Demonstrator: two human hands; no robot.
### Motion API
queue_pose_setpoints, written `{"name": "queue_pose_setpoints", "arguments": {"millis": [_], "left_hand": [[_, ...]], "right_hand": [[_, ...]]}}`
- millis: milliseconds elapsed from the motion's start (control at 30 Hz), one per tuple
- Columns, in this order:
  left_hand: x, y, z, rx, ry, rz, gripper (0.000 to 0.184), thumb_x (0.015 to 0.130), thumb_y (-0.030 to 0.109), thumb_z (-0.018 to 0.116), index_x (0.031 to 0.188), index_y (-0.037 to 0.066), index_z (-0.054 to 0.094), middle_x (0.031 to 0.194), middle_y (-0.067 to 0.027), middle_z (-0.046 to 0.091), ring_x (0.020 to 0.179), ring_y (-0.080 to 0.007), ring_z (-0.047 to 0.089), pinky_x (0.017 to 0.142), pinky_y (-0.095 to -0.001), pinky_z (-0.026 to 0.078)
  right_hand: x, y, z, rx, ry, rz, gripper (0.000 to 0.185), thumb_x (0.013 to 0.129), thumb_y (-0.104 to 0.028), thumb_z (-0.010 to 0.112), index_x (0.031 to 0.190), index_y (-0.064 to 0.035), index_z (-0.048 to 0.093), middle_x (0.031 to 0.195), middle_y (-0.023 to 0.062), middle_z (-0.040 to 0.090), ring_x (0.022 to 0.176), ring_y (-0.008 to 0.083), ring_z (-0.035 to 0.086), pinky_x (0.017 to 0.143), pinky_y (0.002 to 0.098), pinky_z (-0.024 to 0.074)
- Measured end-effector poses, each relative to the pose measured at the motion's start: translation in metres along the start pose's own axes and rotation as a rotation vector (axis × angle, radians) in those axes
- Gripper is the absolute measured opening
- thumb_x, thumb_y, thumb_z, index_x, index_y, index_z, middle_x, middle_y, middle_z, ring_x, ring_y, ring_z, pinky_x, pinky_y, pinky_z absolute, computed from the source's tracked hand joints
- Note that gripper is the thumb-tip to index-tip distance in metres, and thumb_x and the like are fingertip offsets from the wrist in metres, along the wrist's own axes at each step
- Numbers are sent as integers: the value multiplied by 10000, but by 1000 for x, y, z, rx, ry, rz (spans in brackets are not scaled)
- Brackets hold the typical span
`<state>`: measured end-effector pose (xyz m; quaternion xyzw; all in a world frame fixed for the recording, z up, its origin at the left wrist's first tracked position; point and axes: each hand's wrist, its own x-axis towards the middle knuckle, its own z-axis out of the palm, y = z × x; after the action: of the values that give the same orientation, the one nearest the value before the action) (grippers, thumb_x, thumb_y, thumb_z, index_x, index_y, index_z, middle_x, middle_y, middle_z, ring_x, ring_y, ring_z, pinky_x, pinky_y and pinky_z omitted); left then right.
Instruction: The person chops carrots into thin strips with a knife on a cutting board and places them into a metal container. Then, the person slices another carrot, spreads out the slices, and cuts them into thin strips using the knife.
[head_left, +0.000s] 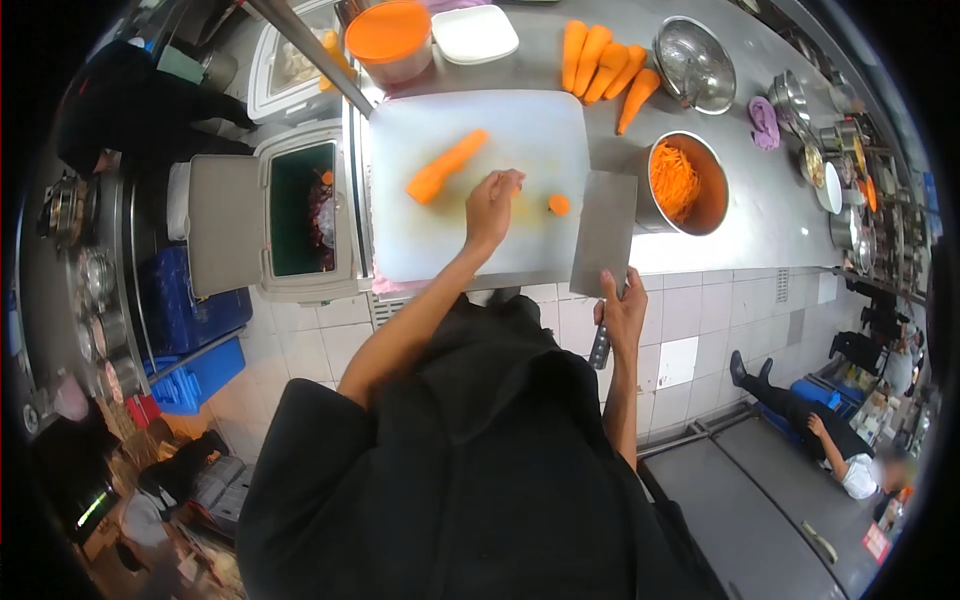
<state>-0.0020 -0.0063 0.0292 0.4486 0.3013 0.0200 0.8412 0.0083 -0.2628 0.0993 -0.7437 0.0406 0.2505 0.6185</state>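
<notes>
Over the middle of the white cutting board [420, 245], my left hand [490, 208] has its fingers bent together at a small orange bit; what it grips is too small to tell. My right hand [623, 312] holds a wide cleaver [605, 230] at the board's right edge, its blade pointing away from me and its dark handle below. A peeled carrot [446, 167] lies at a slant on the board, beyond and left of my left hand. A short carrot piece [558, 205] rests between that hand and the blade.
Right of the blade stands a metal pot [712, 185] of shredded carrot. Several whole carrots [611, 68] and a metal colander [695, 65] lie behind. An open bin [262, 215] stands left of the board. An orange-lidded tub [388, 40] is at the back. Other people appear at both sides.
</notes>
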Motion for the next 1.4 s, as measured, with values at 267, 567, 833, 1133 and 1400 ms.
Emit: {"name": "queue_pose_setpoints", "arguments": {"millis": [267,567,833,1133,1400], "left_hand": [[14,-40,29,1351,146,1023,385,940,395,647,1225,137,629,1138,-100,555,1113,-268,504,975,-468,343],[-15,-21,-23,1518,-108,892,223,938,319,654,928,97,675,700,-56,633,643,-260,623,625,-383,488],[-94,116,-209,1223,1027,746,337,939,230,674,1189,6,643,1097,-181,675,998,-317,663,857,-413,521],[-121,119,-170,-872,-230,182,877,947,717,443,1372,-50,482,1334,-214,579,1221,-306,591,1040,-434,480],[-137,123,-294,-467,625,454,631,1031,529,430,1355,4,563,1400,-218,568,1301,-383,542,1079,-499,446]], "right_hand": [[5,-3,-14,-15,47,-28,306,991,-222,650,1154,18,551,763,58,631,393,90,469,357,244,328],[-3,-13,-3,105,19,-60,284,987,-199,654,1143,17,554,774,65,630,381,99,452,344,242,329],[15,-60,93,-16,-380,-65,353,981,-167,654,1223,52,521,948,93,656,423,99,460,366,244,350],[18,-86,232,23,-878,-40,322,1000,-168,625,1232,37,538,930,73,661,413,90,464,390,241,365],[38,-80,237,-129,-729,-74,392,989,-198,636,1277,37,512,841,64,638,439,99,505,397,256,372]]}}
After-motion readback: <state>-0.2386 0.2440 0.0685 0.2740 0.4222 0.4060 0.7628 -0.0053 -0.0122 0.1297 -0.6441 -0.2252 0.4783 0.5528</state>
